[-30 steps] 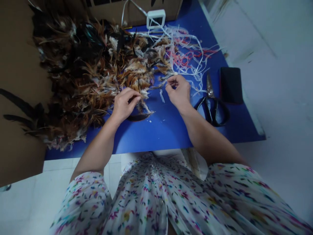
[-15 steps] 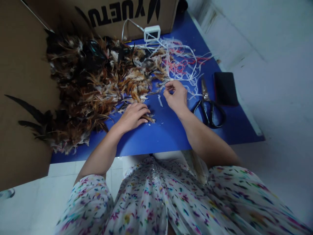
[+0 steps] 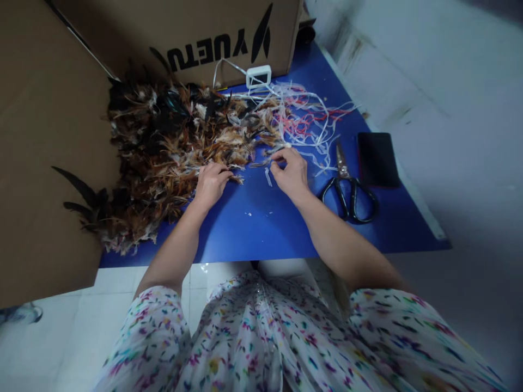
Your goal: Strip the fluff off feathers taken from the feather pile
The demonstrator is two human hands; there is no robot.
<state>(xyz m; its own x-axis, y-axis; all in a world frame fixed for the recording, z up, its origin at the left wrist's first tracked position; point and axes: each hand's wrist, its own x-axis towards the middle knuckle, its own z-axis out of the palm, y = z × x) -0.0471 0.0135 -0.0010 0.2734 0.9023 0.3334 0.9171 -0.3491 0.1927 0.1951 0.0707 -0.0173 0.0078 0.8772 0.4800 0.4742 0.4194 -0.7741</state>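
Note:
My left hand (image 3: 211, 184) rests at the front edge of a large pile of brown and black feathers (image 3: 163, 163). Its fingers are closed over a small tuft of feathers (image 3: 237, 178), whose pale end sticks out to the right. To the right, thumb and forefinger of my right hand (image 3: 291, 173) are pinched together, close to a few thin feathers (image 3: 261, 163); what lies between the fingertips is too small to make out. A short white strip (image 3: 268, 177) lies just left of that hand on the blue table (image 3: 253, 234).
Black-handled scissors (image 3: 347, 190) and a dark phone-like slab (image 3: 378, 159) lie at the right. Behind are tangled white and pink strings (image 3: 306, 120) and a small white-framed device (image 3: 258, 77). Cardboard boxes (image 3: 122, 27) enclose the back and left; a wall (image 3: 429, 125) is at the right.
My left hand has moved back and left toward the pile, carrying the feather tuft along. My right hand stays pinched near the thin feathers. The view has shifted slightly.

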